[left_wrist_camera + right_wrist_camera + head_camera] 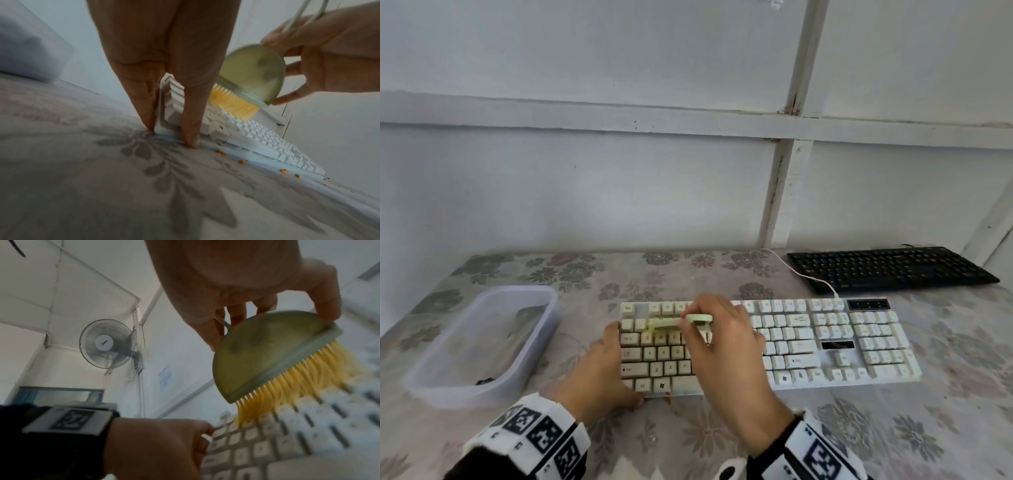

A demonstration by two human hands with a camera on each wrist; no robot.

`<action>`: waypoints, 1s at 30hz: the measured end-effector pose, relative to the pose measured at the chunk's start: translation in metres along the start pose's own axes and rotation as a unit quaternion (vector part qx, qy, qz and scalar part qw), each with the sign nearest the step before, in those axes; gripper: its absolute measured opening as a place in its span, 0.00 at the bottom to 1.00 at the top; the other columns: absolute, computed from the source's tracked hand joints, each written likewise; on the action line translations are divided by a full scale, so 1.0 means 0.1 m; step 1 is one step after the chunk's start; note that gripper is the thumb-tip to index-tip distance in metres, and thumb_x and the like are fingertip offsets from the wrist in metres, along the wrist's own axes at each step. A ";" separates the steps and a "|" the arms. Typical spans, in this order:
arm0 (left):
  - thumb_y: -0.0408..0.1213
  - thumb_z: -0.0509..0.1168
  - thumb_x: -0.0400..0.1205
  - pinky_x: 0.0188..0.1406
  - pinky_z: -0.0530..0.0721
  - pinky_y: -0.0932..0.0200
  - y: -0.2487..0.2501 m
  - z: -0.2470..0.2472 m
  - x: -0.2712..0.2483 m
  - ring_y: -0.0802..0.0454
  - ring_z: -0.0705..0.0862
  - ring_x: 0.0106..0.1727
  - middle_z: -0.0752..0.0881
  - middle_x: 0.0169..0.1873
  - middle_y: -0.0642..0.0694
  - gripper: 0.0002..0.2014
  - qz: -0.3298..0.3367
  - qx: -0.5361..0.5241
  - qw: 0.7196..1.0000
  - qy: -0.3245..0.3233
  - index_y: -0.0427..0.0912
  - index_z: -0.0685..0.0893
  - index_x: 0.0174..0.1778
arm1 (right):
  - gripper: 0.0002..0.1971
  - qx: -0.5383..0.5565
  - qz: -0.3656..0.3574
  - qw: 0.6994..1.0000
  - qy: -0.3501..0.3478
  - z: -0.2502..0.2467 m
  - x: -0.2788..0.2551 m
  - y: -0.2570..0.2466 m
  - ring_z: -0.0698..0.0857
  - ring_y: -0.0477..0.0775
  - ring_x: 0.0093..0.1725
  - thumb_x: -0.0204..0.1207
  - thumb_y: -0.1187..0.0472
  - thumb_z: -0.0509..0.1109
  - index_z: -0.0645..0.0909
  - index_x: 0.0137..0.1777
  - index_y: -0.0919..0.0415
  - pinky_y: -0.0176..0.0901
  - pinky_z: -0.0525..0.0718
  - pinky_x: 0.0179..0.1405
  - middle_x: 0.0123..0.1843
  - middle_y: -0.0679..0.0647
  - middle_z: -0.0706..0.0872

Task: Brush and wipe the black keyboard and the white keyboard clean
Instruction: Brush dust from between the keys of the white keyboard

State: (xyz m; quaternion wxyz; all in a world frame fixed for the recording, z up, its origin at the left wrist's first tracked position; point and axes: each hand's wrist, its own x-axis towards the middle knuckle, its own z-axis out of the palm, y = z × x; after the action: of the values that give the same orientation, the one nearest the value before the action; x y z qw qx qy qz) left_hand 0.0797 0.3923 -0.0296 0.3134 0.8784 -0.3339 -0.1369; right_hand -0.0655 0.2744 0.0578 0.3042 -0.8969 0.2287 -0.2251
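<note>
The white keyboard (825, 342) lies across the middle of the table. My right hand (719, 335) grips a pale green brush (671, 323) with yellow bristles (292, 386) that touch the keys at the keyboard's upper left. The left wrist view shows the brush (252, 73) held tilted over those keys. My left hand (606, 363) braces the keyboard's front left corner, and its straight fingers (189, 113) straddle that corner (164, 128) with their tips on the cloth. The black keyboard (890, 269) sits at the back right, touched by neither hand.
A clear plastic tub (482, 342) stands at the left on the floral tablecloth (688, 438). A white cable (808, 275) runs from the white keyboard toward the wall. Orange crumbs (283, 170) lie along the keyboard's front edge. A wall fan (107, 344) hangs high.
</note>
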 end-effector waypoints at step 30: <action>0.38 0.81 0.57 0.61 0.80 0.55 0.04 -0.01 -0.06 0.54 0.77 0.61 0.75 0.61 0.52 0.52 -0.029 -0.004 0.999 -0.019 0.51 0.55 0.72 | 0.08 0.157 -0.042 0.983 0.079 -0.35 -0.06 0.42 0.80 0.43 0.51 0.76 0.59 0.71 0.77 0.39 0.46 0.40 0.78 0.51 0.44 0.41 0.83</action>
State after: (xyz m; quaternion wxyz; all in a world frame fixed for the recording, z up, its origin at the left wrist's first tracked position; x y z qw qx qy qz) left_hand 0.0733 0.3939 -0.0261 0.3060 0.8836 -0.3143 -0.1640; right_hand -0.1006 0.2325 0.0541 0.4126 -0.8259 0.1762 -0.3413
